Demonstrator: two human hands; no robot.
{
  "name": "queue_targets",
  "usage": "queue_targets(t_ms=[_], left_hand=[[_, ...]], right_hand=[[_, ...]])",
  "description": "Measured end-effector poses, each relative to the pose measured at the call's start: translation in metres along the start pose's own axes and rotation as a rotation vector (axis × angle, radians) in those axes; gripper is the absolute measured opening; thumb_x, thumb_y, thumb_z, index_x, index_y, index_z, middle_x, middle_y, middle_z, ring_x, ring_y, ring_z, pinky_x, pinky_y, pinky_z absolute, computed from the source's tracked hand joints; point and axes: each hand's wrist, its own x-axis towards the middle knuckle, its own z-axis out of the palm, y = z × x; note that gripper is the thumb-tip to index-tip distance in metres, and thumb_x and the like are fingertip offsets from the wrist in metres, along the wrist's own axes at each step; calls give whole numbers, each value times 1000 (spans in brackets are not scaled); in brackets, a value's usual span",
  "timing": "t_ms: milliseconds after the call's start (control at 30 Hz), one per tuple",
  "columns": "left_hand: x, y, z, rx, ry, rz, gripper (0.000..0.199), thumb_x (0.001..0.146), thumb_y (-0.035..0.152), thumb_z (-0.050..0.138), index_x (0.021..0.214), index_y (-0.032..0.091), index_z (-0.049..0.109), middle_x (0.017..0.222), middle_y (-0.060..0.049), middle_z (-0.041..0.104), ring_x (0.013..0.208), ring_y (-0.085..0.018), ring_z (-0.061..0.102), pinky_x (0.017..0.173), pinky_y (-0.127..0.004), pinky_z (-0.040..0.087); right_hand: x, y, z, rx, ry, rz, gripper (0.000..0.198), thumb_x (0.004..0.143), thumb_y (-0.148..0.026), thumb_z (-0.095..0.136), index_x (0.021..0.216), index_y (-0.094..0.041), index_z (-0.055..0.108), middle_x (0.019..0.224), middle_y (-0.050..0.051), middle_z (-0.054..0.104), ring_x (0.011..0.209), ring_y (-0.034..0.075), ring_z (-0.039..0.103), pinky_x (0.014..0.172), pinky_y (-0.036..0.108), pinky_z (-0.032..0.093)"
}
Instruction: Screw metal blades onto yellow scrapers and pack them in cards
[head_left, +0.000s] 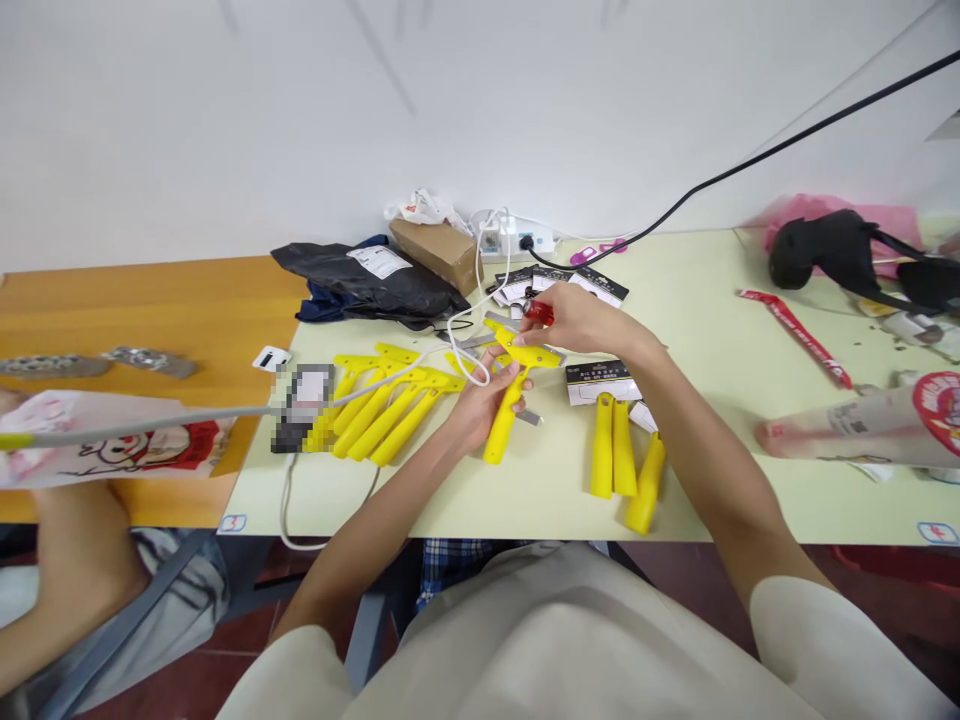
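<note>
The left hand [480, 400] had its grip closed around the handle of a yellow plastic scraper [512, 392], holding it just above the pale green worktop [712, 330]. The right hand [577, 320] pinched a small red-handled tool [538, 312] right at the scraper's head, fingers closed on it.

Pretty cluttered around there. A row of finished yellow scrapers [390, 400] lay just to the left, with a white cable [457, 340] looping over them. Three loose yellow handles [622, 460] sat to the right, near some black label cards [600, 382]. Further back were a black poly mailer [375, 280], a cardboard box [442, 252] and a power strip [517, 240]. Another person's arm [67, 580] showed at the far left by the orange table [187, 310].
</note>
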Motion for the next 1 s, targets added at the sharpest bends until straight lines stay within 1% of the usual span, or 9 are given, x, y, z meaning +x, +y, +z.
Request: queue_targets(t_ms=[100, 233, 367, 433, 500, 667, 833, 900, 1000], left_hand=[[0, 1, -1, 5, 17, 13, 58, 83, 35, 103, 116, 27, 56, 99, 3, 66, 79, -12, 70, 52, -17, 48], [0, 3, 0, 29, 30, 33, 58, 84, 38, 102, 114, 28, 53, 98, 5, 66, 76, -11, 70, 51, -17, 48], [0, 3, 1, 62, 67, 60, 61, 80, 39, 104, 113, 28, 54, 96, 6, 67, 73, -11, 69, 50, -18, 48], [0, 3, 1, 71, 76, 73, 62, 80, 39, 104, 113, 28, 54, 97, 6, 68, 72, -11, 70, 49, -18, 48], [0, 2, 1, 70, 85, 80, 62, 79, 38, 104, 113, 28, 54, 98, 6, 69, 72, -11, 70, 49, -19, 49], [-1, 1, 1, 72, 77, 76, 62, 81, 37, 103, 116, 28, 54, 108, 3, 74, 71, -11, 71, 48, -19, 48], [-1, 1, 3, 26, 96, 46, 61, 79, 34, 104, 111, 26, 52, 95, 4, 71, 70, -13, 71, 48, -20, 46], [0, 2, 3, 18, 107, 48, 61, 79, 34, 103, 111, 27, 52, 96, 4, 71, 69, -13, 71, 47, -20, 46], [1, 6, 1, 25, 123, 72, 60, 78, 32, 101, 112, 27, 52, 98, 4, 72, 67, -12, 69, 46, -20, 43]], right_hand=[[2, -3, 4, 4, 11, 3, 20, 92, -32, 87, 87, -17, 74, 86, 6, 77, 77, 20, 61, 74, 34, 41], [0, -1, 1, -25, 17, -7, 23, 97, -35, 82, 86, -18, 71, 85, 5, 74, 75, 19, 57, 72, 35, 37], [-2, 4, -3, -56, -6, -29, 31, 100, -35, 77, 78, -21, 60, 75, 0, 62, 69, 16, 47, 69, 35, 33], [-2, 5, -2, -67, -18, -47, 34, 100, -34, 76, 75, -22, 55, 70, -2, 55, 68, 16, 42, 69, 35, 31], [-2, 5, 0, -75, -16, -63, 36, 100, -33, 74, 74, -23, 51, 69, -3, 51, 67, 16, 39, 69, 35, 30], [-2, 3, 3, -79, -13, -79, 36, 102, -30, 70, 76, -24, 47, 70, -3, 51, 66, 15, 38, 69, 36, 30], [0, 5, 4, -68, -20, -76, 33, 100, -31, 70, 76, -23, 50, 71, -2, 51, 67, 16, 40, 69, 36, 30], [1, 5, 4, -62, -14, -73, 32, 101, -33, 70, 77, -23, 51, 72, -2, 52, 68, 16, 40, 70, 36, 30], [1, 3, 3, -55, 5, -80, 34, 103, -39, 70, 79, -23, 53, 73, -1, 54, 69, 17, 42, 71, 36, 31]])
